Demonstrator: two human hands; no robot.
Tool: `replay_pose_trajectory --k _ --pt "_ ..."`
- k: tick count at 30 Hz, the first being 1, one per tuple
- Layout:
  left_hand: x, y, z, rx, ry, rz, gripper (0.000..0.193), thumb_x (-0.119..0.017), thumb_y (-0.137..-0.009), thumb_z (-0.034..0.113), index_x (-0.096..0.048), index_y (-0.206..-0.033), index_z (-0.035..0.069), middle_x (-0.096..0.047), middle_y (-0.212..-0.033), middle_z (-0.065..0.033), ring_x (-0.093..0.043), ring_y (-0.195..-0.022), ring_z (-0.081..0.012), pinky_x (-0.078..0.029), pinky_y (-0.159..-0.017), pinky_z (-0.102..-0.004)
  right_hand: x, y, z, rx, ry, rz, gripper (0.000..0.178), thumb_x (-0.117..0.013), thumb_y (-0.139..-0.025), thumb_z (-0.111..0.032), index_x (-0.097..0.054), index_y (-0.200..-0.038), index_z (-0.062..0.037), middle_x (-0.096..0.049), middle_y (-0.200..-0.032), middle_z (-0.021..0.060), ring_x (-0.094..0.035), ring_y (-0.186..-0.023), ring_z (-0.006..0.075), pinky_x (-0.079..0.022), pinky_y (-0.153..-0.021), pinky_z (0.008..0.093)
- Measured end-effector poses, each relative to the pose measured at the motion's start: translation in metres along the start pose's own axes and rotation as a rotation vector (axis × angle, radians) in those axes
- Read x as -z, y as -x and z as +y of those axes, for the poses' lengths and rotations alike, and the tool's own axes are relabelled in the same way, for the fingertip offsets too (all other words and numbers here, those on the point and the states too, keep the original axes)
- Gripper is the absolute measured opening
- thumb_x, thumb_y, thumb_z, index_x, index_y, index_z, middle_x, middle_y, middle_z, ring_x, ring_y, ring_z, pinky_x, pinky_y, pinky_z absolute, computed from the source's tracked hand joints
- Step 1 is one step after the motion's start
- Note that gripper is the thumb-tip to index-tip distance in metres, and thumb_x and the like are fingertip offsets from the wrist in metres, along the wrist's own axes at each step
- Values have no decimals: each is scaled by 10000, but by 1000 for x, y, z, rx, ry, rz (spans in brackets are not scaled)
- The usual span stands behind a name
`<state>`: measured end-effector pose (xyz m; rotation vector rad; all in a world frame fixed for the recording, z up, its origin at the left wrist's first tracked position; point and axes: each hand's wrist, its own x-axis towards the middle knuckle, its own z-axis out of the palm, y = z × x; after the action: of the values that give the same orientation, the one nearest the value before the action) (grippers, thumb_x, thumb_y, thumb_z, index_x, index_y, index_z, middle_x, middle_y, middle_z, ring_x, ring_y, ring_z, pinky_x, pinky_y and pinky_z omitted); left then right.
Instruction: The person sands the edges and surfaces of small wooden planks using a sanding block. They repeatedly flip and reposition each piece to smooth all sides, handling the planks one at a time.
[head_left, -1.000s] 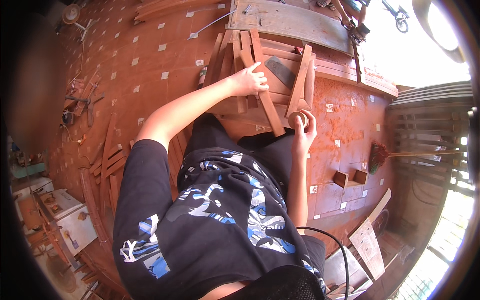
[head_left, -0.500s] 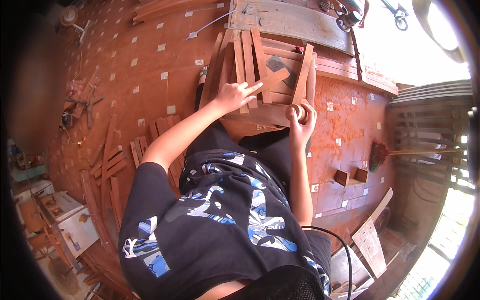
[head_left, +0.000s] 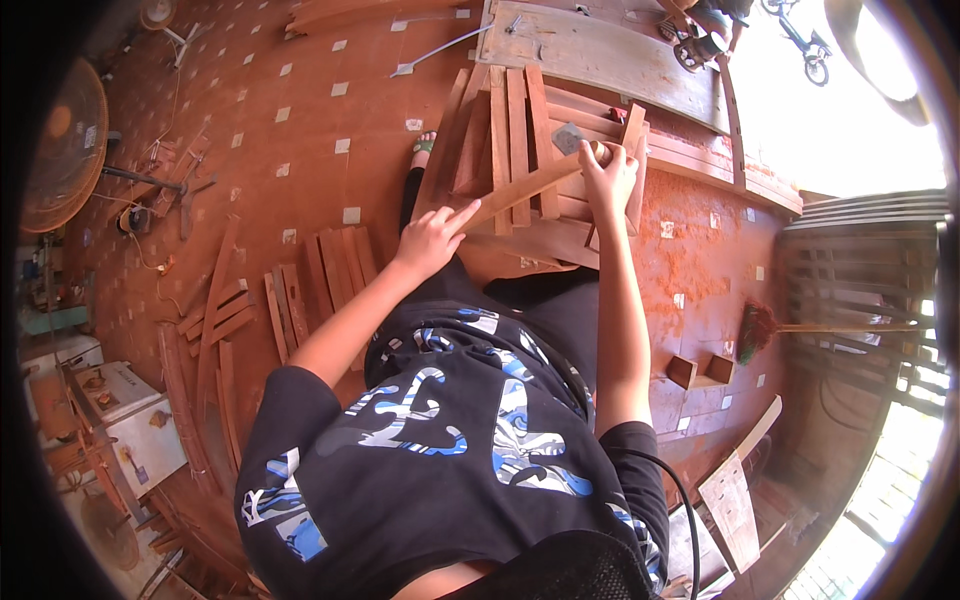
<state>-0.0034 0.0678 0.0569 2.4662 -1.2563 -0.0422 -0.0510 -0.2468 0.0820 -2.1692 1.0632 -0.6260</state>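
A wooden strip (head_left: 530,187) slants above the work stand, from my left hand up to my right hand. My left hand (head_left: 430,243) is closed on its near end, with the index finger stretched along the wood. At the strip's far end, my right hand (head_left: 609,182) grips a small round roll (head_left: 601,152), mostly hidden by the fingers, and presses it against the wood. Beneath the strip, several other wooden strips (head_left: 499,130) lie side by side on the wooden stand (head_left: 560,240). A grey flat piece (head_left: 567,138) lies just beyond the held strip.
Cut boards (head_left: 340,262) lie on the tiled floor to the left, near a standing fan (head_left: 75,145). A long plank table (head_left: 620,55) stretches beyond the stand. To the right are a broom (head_left: 758,328) and a small wooden frame (head_left: 702,371). Another person (head_left: 690,22) is at the far right.
The strip's near end has come down toward my body with my left hand. My right hand has moved from beside another strip to the held strip's far end, bringing the roll.
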Motion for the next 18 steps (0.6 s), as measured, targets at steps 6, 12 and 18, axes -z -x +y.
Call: replay_pose_trajectory --k 6,12,18 --pt "-14 18 3 -1 174 221 482 -791 -831 177 -691 -1302 189 -700 -1014 -59 -700 -937 -265 -592 -774 -387 -14 16 -15 183 367 -111 662 -747 -829 -327 -505 -1375 -42 -489 -1307 230 -525 -1170 441 -538 -935 497" --pt "-25 21 -12 -59 270 367 413 -831 -799 150 -689 -1183 99 -741 -1030 -108 -717 -956 -303 -590 -796 -401 -13 67 -19 529 487 -202 775 -714 -890 -329 -375 -1527 -46 -614 -1173 160 -670 -972 349 -602 -790 418" --pt "-23 19 -6 117 374 300 639 -846 -800 191 -582 -1372 87 -740 -1047 -127 -717 -932 -334 -587 -809 -419 -13 110 -32 670 364 -414 707 -706 -871 -361 -453 -1450 -44 -674 -1030 200 -726 -769 342 -593 -595 451"
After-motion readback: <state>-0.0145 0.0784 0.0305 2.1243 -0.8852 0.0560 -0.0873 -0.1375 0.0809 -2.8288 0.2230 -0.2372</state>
